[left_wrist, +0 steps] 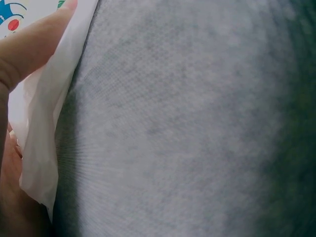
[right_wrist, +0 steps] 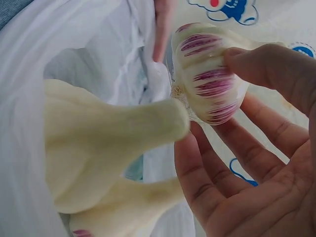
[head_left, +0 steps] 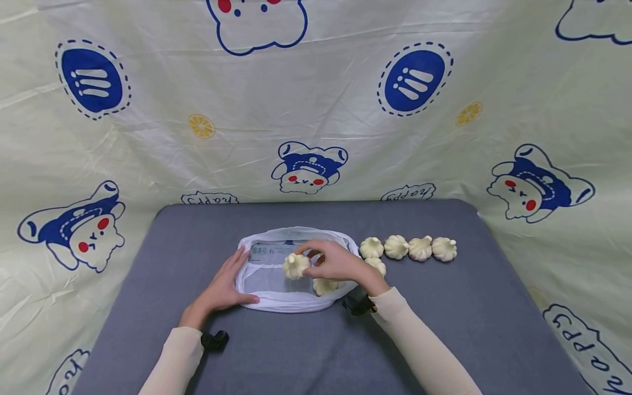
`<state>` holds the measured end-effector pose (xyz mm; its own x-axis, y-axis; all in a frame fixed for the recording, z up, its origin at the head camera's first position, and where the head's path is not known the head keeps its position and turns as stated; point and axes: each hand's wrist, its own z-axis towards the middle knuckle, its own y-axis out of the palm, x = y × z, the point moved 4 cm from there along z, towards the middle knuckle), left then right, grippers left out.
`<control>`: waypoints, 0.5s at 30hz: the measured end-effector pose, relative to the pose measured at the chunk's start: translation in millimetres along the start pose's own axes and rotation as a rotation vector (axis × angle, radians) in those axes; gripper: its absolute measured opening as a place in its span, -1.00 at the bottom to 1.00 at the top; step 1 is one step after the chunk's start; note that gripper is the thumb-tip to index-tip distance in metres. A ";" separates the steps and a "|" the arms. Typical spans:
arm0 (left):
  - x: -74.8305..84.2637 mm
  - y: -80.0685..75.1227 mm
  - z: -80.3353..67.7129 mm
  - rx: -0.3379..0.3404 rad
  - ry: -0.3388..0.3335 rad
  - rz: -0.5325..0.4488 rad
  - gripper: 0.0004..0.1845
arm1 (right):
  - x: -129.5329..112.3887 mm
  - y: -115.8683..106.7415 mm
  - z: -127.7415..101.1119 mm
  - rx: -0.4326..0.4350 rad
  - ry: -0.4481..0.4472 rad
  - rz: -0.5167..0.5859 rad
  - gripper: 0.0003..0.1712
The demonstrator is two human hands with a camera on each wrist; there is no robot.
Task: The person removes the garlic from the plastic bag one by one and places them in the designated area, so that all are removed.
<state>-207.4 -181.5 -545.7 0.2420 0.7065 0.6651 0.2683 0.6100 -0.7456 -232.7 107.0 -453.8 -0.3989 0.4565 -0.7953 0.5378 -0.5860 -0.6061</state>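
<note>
My right hand (head_left: 336, 262) pinches a garlic bulb (head_left: 296, 266) between thumb and fingertips, over the mouth of a white plastic bag (head_left: 288, 303). Purple streaks mark the held garlic bulb (right_wrist: 210, 74) in the right wrist view. Inside the bag lies another garlic bulb (head_left: 324, 287), partly covered by my right hand and forearm; the right wrist view shows two garlic bulbs (right_wrist: 98, 138) there. With straight fingers and the thumb spread along the front rim, my left hand (head_left: 224, 282) rests against the bag's left side. The left thumb (left_wrist: 34, 44) touches the plastic.
Right of the bag, several garlic bulbs (head_left: 396, 247) form a row on the grey cloth-covered table (head_left: 276, 351). One more garlic bulb (head_left: 375, 266) sits in front of the row, partly behind my right wrist. A printed curtain (head_left: 316, 109) hangs behind the table.
</note>
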 end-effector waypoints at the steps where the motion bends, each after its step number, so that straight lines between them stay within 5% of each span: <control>1: 0.0 0.0 -0.1 -0.002 -0.002 -0.001 0.32 | -0.8 -1.6 -1.9 0.011 -0.005 0.013 -0.53; 15: 1.7 -1.6 -0.5 -0.012 -0.004 -0.017 0.31 | 0.1 -14.9 -26.5 0.110 0.012 0.091 -0.48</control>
<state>-206.9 -181.5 -543.4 0.2332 0.6976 0.6775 0.2834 0.6177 -0.7336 -221.0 133.5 -444.6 -0.3434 0.4057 -0.8471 0.4864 -0.6947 -0.5299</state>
